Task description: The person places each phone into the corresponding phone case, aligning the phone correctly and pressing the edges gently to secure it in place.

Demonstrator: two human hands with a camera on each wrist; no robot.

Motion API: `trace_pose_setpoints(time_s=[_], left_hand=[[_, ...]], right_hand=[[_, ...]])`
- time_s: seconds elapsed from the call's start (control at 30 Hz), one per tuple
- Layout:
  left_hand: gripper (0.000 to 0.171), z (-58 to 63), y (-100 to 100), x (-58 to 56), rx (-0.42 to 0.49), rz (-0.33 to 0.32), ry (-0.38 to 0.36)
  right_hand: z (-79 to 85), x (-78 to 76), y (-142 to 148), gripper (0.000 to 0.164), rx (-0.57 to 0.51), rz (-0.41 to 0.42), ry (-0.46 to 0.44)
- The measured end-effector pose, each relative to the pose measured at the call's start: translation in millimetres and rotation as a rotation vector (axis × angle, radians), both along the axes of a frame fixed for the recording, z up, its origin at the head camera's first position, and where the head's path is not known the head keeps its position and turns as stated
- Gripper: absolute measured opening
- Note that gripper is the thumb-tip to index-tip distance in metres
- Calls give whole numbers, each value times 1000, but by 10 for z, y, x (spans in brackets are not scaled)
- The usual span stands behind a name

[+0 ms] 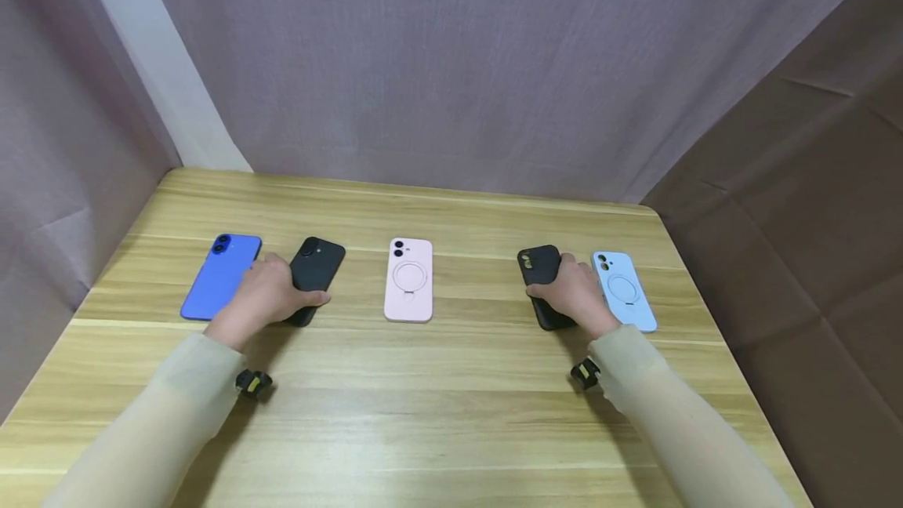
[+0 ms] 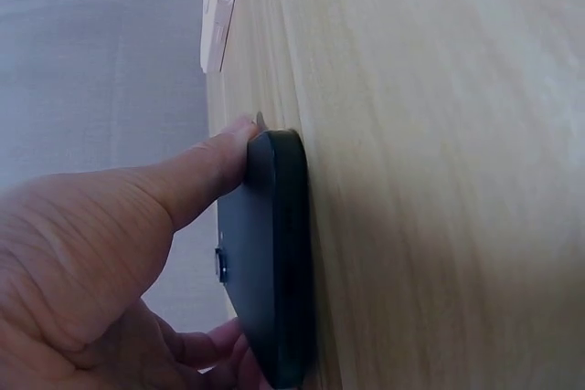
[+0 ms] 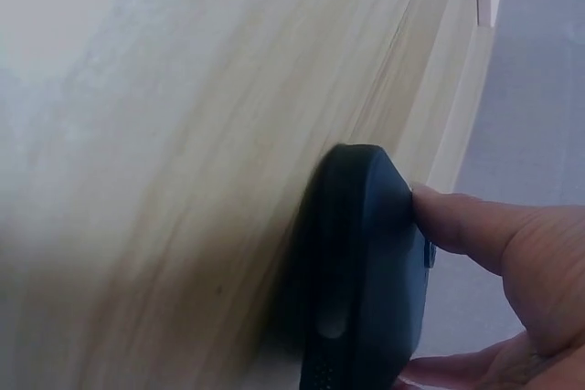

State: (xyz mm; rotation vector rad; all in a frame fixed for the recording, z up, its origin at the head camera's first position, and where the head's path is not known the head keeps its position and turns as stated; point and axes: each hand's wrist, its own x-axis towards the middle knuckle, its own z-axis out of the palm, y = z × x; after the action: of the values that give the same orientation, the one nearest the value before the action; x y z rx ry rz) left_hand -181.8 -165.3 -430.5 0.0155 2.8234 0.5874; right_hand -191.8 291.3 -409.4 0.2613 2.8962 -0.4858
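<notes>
Black phone (image 1: 322, 263) and black case (image 1: 542, 266) point away, long axes converging.

Head cam's high behind both grips (image 1: 266, 292) (image 1: 573, 288), looking forward-down; wrist cams face forward past each grip, low, close, sideways; all share the table (image 1: 423, 429).

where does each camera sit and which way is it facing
Head: worn on the head, facing forward and down over the wooden table; both sleeves, the left hand and the right hand show.
Left wrist: worn on that wrist, looking low across the table at the black phone; part of the left hand shows, holding it.
Right wrist: likewise, looking at the black phone case, held by the right hand.
Shared: head and left wrist both show the pink phone.
</notes>
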Motion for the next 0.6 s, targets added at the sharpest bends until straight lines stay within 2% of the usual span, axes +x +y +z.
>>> trace_pose_setpoints(time_s=[0.13,0.23,0.6], left_hand=[[101,-17,4,7,4,-8,42],[99,-31,21,9,12,-8,63],[102,-24,34,25,121,26,5]], right_hand=[[3,-4,-24,100,-9,-16,-11],[11,-3,-34,97,-21,-22,-3],[52,-3,-12,54,-125,-39,67]])
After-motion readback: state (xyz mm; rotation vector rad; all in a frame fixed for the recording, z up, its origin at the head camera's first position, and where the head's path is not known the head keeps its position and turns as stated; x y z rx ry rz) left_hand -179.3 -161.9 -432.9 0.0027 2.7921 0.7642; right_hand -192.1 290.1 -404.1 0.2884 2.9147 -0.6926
